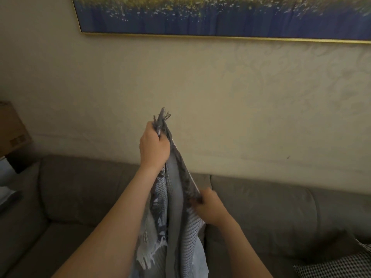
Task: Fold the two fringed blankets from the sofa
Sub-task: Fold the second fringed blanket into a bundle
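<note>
Up in front of the cream textured wall (220, 97), the left hand (153, 145) is raised, its grip clenched round a bunched top corner of a grey-blue, waffle-woven fringed blanket (174, 199). A few dark fringe strands (163, 115) stick up above the fist. From that grip the fringed blanket hangs straight down in loose folds between the two bare forearms and runs out of view at the bottom edge. Pale frayed tassels (149, 255) show low on its left side.

The right hand (210, 205) sits lower and to the right of the left hand. Its grip is closed on the cloth's darker outer edge, with fingers and thumb pinching it just where that edge slants down from the upper fist. The stretch of edge between the two grips looks taut.

Behind and below the hanging cloth stands a grey-brown upholstered sofa (80, 187), its back cushions against the wall. A black-and-white checked cushion (341, 265) lies at the lower right corner of the seat. A large blue-and-yellow painting in a thin gold frame (200, 15) hangs above. At the far left edge a brown cardboard box (10, 127) is partly visible.
</note>
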Demonstrator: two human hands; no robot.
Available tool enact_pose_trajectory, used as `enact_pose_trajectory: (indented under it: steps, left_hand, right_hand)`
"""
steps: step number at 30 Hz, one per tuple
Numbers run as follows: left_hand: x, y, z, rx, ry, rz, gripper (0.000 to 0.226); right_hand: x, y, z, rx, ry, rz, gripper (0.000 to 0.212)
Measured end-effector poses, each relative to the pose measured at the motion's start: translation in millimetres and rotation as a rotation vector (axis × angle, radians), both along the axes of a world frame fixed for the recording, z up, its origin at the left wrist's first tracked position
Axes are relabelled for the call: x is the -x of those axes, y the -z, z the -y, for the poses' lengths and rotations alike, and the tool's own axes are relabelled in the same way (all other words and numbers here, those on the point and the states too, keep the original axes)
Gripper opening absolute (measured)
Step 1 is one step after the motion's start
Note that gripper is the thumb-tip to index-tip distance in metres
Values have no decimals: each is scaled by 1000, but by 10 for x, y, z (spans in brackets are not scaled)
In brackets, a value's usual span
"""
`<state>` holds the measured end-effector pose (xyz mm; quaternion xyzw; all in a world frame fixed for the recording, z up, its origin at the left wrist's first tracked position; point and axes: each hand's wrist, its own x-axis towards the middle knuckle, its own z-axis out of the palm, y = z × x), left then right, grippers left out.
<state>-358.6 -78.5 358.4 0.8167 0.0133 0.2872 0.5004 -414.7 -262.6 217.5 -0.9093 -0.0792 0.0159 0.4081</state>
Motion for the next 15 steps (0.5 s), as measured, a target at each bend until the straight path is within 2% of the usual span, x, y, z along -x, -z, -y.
enact_pose_trajectory:
  steps: [1,3,8,11,13,15]
  left_hand:
    - [-23,7,-25,22,23,-20,11]
    - [-61,30,-101,25,92,-56,21]
    - [-122,47,-302,-151,232,-68,22]
    - [-137,37,-282,-241,182,-27,18]
    - [-140,22,-225,-218,77,45,18]
    - [-158,-2,-197,-136,-4,138,20]
  right_hand:
    - [-39,-39,38,17,68,25,32]
    - [-110,-111,109,13,177,66,8]
    - [-226,-293,297,-77,461,242,31]
    - [-313,-440,295,-195,603,420,39]
    - [-359,-470,232,-237,599,481,42]
    - [-388,-466,212,-225,399,398,33]
